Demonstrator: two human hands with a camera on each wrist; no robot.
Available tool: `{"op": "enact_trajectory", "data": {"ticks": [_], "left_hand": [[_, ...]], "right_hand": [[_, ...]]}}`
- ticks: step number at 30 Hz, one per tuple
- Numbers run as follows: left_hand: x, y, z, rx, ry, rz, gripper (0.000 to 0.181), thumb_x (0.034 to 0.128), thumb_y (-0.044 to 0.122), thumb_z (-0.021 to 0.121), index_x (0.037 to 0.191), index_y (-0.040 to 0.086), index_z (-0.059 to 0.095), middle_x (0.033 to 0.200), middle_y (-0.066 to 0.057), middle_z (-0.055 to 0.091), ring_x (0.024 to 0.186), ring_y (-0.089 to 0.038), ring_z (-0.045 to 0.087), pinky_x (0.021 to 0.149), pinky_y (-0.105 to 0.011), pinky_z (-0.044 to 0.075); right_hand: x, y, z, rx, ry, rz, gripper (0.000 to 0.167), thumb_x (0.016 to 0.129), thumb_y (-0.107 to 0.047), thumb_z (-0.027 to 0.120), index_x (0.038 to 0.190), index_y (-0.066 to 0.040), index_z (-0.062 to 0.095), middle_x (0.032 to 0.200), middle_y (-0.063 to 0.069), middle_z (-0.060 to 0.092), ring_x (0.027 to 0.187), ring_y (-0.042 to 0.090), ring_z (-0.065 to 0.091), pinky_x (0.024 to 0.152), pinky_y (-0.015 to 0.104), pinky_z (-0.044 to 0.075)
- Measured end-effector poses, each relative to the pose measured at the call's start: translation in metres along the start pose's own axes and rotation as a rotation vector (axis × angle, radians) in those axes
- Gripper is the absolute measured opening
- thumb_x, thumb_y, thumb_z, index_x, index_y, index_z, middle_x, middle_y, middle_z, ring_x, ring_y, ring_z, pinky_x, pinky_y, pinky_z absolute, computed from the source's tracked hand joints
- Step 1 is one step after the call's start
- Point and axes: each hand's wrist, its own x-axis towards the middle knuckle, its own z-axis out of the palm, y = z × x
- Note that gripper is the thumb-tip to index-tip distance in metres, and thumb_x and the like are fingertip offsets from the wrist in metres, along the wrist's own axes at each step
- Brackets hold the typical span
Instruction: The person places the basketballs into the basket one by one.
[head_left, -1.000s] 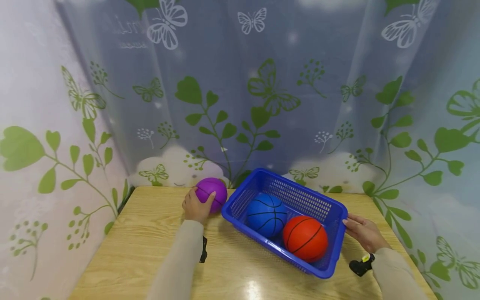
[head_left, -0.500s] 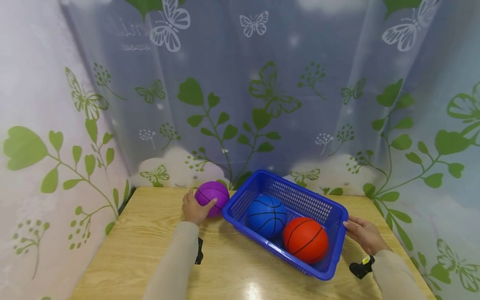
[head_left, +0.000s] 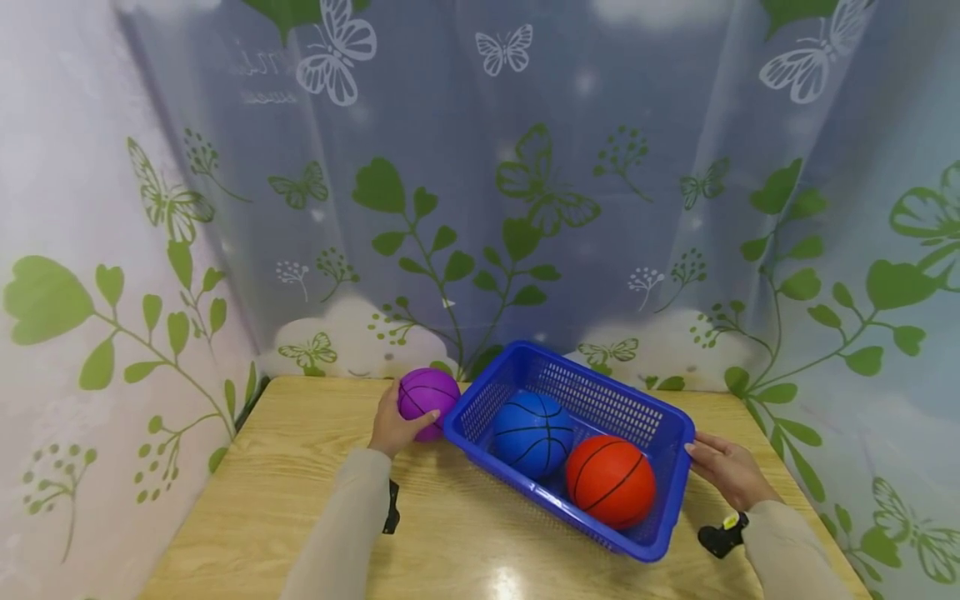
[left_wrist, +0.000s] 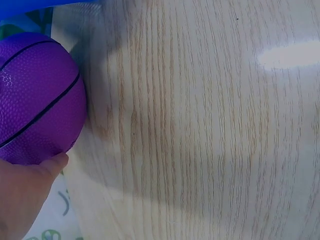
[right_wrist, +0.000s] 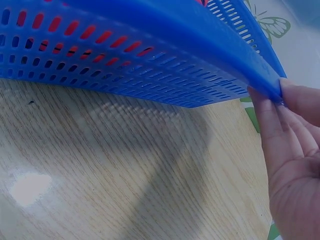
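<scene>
My left hand (head_left: 395, 425) holds a small purple basketball (head_left: 429, 398) against its left side, the thumb across the front and the other fingers partly hidden behind it. The ball is right beside the left end of a blue plastic basket (head_left: 480, 457); the left wrist view shows the ball (left_wrist: 42, 95) and only part of the hand (left_wrist: 25, 192). Inside the basket lie a blue basketball (head_left: 532, 433) and a red basketball (head_left: 611, 482). At the basket's right end my right hand (head_left: 731, 468) pinches the rim, thumb above and fingers beneath, as the right wrist view of the hand (right_wrist: 295, 145) confirms.
A light wood-grain table (head_left: 300, 475) carries everything. Behind it hangs a curtain (head_left: 450, 208) with butterflies and leaves, close to the basket's back corner. Similar printed cloth closes off the left and right sides.
The purple basketball has shifted slightly right and nearer to me, close to the basket. My left hand has come further round its left side. The right hand and basket stay put.
</scene>
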Motion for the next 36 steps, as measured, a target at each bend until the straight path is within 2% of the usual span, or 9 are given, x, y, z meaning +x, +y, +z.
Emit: {"op": "enact_trajectory", "data": {"ticks": [8,13,17,21,27,31,36], "left_hand": [[-0.001,-0.001,-0.001,0.017,0.043,0.005,0.094,0.0765,0.025,0.081,0.148,-0.003,0.027,0.145,-0.029,0.036,0.127,-0.047,0.043,0.099,-0.057,0.043],[-0.002,-0.001,-0.004,0.017,0.090,-0.009,0.090,0.0758,0.024,0.081,0.147,-0.002,0.032,0.143,-0.028,0.041,0.125,-0.046,0.046,0.098,-0.056,0.043],[-0.002,0.005,-0.007,0.006,0.148,-0.016,0.088,0.0758,0.024,0.081,0.145,-0.002,0.034,0.140,-0.028,0.044,0.124,-0.045,0.048,0.099,-0.054,0.043],[0.001,0.017,-0.013,0.013,0.203,0.022,0.087,0.0748,0.022,0.082,0.145,-0.002,0.035,0.139,-0.027,0.045,0.124,-0.044,0.048,0.101,-0.054,0.042],[0.009,0.042,-0.015,0.041,0.233,0.113,0.090,0.0732,0.024,0.083,0.145,0.000,0.036,0.140,-0.025,0.044,0.126,-0.043,0.046,0.100,-0.055,0.042],[0.010,0.063,-0.011,0.021,0.235,0.151,0.090,0.0728,0.026,0.084,0.146,0.002,0.036,0.142,-0.022,0.043,0.126,-0.041,0.046,0.100,-0.054,0.043],[0.011,0.090,0.000,0.018,0.256,0.196,0.090,0.0720,0.025,0.084,0.146,0.004,0.037,0.145,-0.020,0.041,0.129,-0.040,0.044,0.101,-0.054,0.042]], "right_hand": [[-0.002,-0.003,0.003,0.005,0.001,0.000,0.069,0.098,-0.010,0.052,0.144,0.019,0.011,0.102,-0.012,0.061,0.087,-0.005,0.061,0.083,0.020,0.053],[0.000,-0.002,0.004,0.012,0.006,0.006,0.068,0.098,-0.010,0.053,0.144,0.019,0.011,0.101,-0.012,0.061,0.087,-0.005,0.062,0.083,0.020,0.053],[-0.001,-0.001,0.003,0.005,-0.006,0.000,0.069,0.098,-0.011,0.053,0.144,0.019,0.011,0.103,-0.012,0.061,0.088,-0.005,0.062,0.084,0.021,0.053],[-0.001,0.001,0.003,-0.013,-0.005,-0.007,0.068,0.098,-0.012,0.053,0.144,0.018,0.013,0.105,-0.011,0.060,0.088,-0.006,0.061,0.084,0.021,0.053],[0.000,0.003,0.000,-0.014,-0.007,-0.013,0.068,0.098,-0.011,0.053,0.144,0.019,0.012,0.106,-0.010,0.061,0.088,-0.006,0.061,0.084,0.021,0.053],[0.001,0.003,-0.001,0.006,-0.004,-0.008,0.069,0.098,-0.010,0.054,0.144,0.020,0.011,0.102,-0.012,0.061,0.087,-0.005,0.062,0.083,0.021,0.053],[0.001,0.001,0.000,0.004,-0.010,-0.012,0.069,0.098,-0.009,0.053,0.143,0.021,0.011,0.099,-0.013,0.061,0.086,-0.004,0.062,0.083,0.021,0.053]]}}
